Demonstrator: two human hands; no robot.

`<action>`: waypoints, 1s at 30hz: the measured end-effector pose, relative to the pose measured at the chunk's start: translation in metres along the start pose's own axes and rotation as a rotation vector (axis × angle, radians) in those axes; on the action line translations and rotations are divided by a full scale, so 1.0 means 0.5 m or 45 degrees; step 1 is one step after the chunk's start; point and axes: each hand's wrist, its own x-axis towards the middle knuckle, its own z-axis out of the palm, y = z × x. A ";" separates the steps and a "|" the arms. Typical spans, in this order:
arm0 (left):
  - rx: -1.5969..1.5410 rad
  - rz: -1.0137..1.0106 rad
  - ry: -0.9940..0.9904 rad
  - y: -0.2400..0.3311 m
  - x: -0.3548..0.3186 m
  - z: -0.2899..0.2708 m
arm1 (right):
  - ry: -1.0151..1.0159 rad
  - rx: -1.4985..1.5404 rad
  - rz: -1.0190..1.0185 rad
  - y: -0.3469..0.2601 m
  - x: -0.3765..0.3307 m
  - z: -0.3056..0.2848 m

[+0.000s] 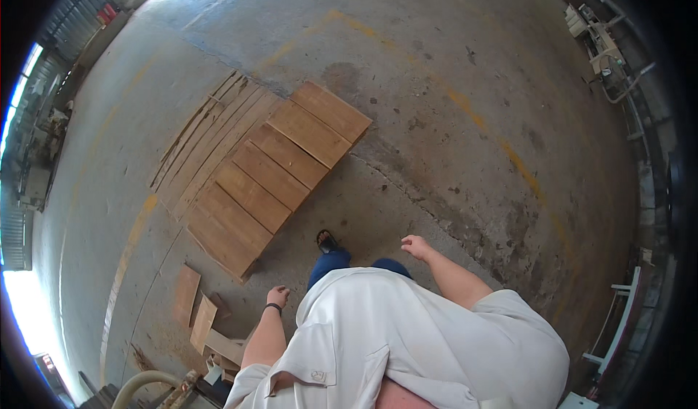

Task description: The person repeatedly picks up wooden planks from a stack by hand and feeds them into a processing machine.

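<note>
My left hand [277, 296], with a dark band on its wrist, hangs beside my body, its fingers loosely curled and nothing visible in them. It is nearest to the stack of brown wooden boards [251, 180] on the floor but apart from it. My right hand [416, 247] is held out over the bare concrete to the right, fingers curled in, also with nothing visible in it. The wide boards lie side by side in a slanting row. Behind them, thinner planks and strips [211, 129] lie lower, along the far left side.
Loose board offcuts [196, 311] lie at the lower left, near a curved pale hose or pipe [145, 381]. The concrete floor [465, 67] has yellow lines and a crack. Machinery stands along the left wall; a pale metal frame [618, 329] stands at the right.
</note>
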 end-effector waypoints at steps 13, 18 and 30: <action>-0.324 0.166 0.211 0.438 0.306 -0.091 | -0.194 -0.237 0.309 -0.051 0.347 -0.212; -0.352 -0.009 0.256 0.528 0.377 0.014 | -0.345 -0.392 0.146 -0.158 0.639 -0.337; -0.292 -0.052 0.102 0.676 0.824 0.271 | -0.285 -0.500 -0.004 -0.438 1.370 -0.379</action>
